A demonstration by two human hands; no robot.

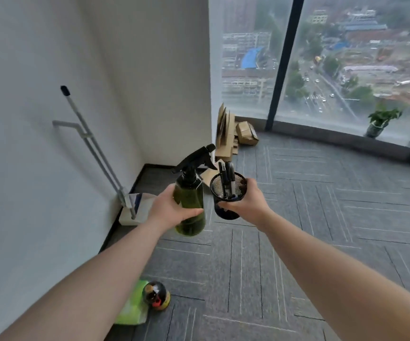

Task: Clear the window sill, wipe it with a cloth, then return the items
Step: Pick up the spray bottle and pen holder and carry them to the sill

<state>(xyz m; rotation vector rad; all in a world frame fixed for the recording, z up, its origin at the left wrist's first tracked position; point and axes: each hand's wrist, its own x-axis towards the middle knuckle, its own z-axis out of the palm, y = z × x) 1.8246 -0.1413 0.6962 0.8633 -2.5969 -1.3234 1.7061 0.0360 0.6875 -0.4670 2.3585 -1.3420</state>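
Note:
My left hand [168, 210] grips a green spray bottle [191, 207] with a black trigger head, held upright in front of me. Right beside it, my right hand [244, 203] holds a black mesh pen cup [226, 193] with several pens standing in it. Both are held over the grey carpet, well short of the window. The dark window sill [322, 135] runs along the foot of the glass at the far right, with a small potted plant [379, 123] in a glass jar standing on it.
A green cloth [132, 307] lies on the floor near my feet with a dark round bottle [156, 295] beside it. A flat mop [95, 153] leans on the left wall. Flattened cardboard and a box [236, 134] are piled in the corner by the white pillar.

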